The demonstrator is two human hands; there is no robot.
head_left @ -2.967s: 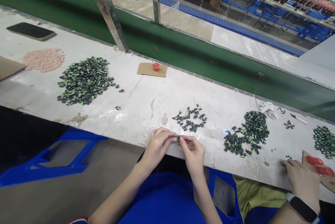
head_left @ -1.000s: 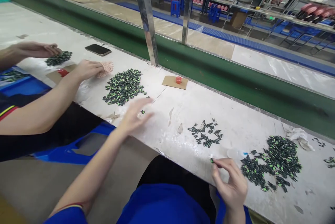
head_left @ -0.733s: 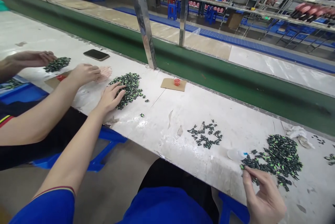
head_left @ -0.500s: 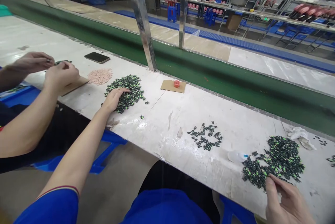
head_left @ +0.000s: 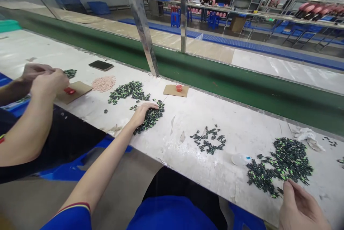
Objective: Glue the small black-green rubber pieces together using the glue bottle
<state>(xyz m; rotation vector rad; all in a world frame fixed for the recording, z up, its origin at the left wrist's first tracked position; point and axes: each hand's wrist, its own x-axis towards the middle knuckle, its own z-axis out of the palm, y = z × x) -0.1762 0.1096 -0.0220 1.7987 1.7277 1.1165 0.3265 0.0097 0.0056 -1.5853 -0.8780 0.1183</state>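
Note:
My left hand (head_left: 142,114) lies with stretched fingers along a portion of small black-and-green pieces (head_left: 152,118), touching them. Behind it sits the rest of that heap, a curved band of the same pieces (head_left: 127,90). At the lower right my right hand (head_left: 302,205) has thumb and forefinger pinched together beside a big heap of similar pieces (head_left: 291,158). Whatever is between those fingertips is too small to make out. A small clear bottle with a blue tip (head_left: 240,159) lies left of that heap. Farther left is a loose ring of dark pieces (head_left: 211,147).
A red cup (head_left: 178,87) stands on cardboard (head_left: 169,90). To the left are pink pieces (head_left: 103,84), a phone (head_left: 101,65) and a co-worker's hands (head_left: 45,79) above another cardboard. A metal post (head_left: 142,25) rises at the table's far edge. Crumpled tissue (head_left: 309,137) lies right.
My left hand has moved right and toward me, dragging part of the left heap away from the rest. My right hand has shifted slightly right and down, still pinched. The co-worker's hands have moved left.

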